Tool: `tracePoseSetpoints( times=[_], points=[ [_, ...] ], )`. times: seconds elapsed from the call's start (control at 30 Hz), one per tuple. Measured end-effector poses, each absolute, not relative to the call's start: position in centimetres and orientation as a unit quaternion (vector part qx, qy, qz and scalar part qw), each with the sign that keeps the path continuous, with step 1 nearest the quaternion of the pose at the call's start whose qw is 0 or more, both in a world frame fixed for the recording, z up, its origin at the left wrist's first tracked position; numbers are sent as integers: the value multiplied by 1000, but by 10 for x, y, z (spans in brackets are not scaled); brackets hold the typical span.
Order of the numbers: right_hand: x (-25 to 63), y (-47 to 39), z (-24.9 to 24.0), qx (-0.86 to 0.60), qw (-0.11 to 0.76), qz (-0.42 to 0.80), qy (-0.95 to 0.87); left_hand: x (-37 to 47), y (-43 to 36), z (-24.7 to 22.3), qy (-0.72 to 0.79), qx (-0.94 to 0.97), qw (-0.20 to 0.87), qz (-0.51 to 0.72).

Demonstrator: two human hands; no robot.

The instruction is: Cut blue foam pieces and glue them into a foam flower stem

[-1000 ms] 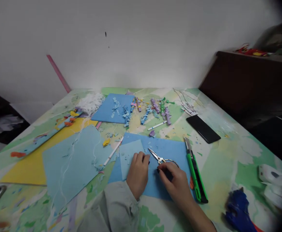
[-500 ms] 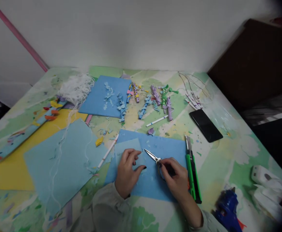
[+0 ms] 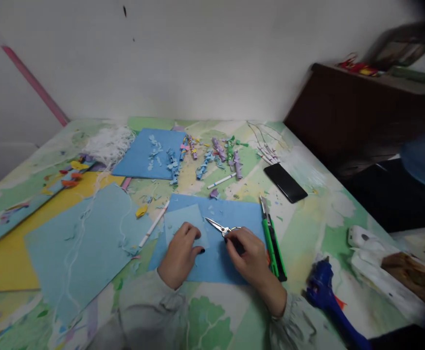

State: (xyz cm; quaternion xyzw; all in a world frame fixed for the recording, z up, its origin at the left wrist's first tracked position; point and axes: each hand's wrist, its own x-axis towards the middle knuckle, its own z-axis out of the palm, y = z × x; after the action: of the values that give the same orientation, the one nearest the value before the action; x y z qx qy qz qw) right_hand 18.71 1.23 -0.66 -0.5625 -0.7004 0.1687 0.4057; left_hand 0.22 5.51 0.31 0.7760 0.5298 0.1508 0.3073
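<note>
Now the scissors [image 3: 217, 225] sit with blades ajar or shut, can't tell, tip pointing up-left just beside the right edge of the small light-blue sheet [image 3: 184, 216]. Right hand [image 3: 249, 255] holds them at the handles, thumb and fingers pinched. Left hand [image 3: 179, 255] has changed: thumb and fingers were spread wider half a second ago, now curled to a narrow gap, nothing visible between; it's over the sheet's lower part. So sheet and scissors are both at hand, but blades don't appear to be cutting it. Both lie over the larger blue sheet [image 3: 241, 209]. Outward: green utility knife [image 3: 268, 228] just right of the right hand, smartphone [image 3: 285, 182] beyond it, blue glue gun [image 3: 321, 287] nearer on the tabletop [image 3: 245, 316], wrapped paper rolls [image 3: 205, 165] farther back.
</note>
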Motion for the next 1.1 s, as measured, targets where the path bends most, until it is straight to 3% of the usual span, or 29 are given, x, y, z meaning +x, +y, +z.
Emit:
tracePoseSetpoints(
  times=[0.6,0.87,1.1],
  points=[
    [208,23,-6,-665,271,77,-692,13,62,0,523,812,128,225],
    [206,19,-6,-683,201,88,-697,-105,45,35,729,656,-14,196],
    [200,19,-5,-685,168,99,-702,-179,37,11,800,595,12,75]
  ],
)
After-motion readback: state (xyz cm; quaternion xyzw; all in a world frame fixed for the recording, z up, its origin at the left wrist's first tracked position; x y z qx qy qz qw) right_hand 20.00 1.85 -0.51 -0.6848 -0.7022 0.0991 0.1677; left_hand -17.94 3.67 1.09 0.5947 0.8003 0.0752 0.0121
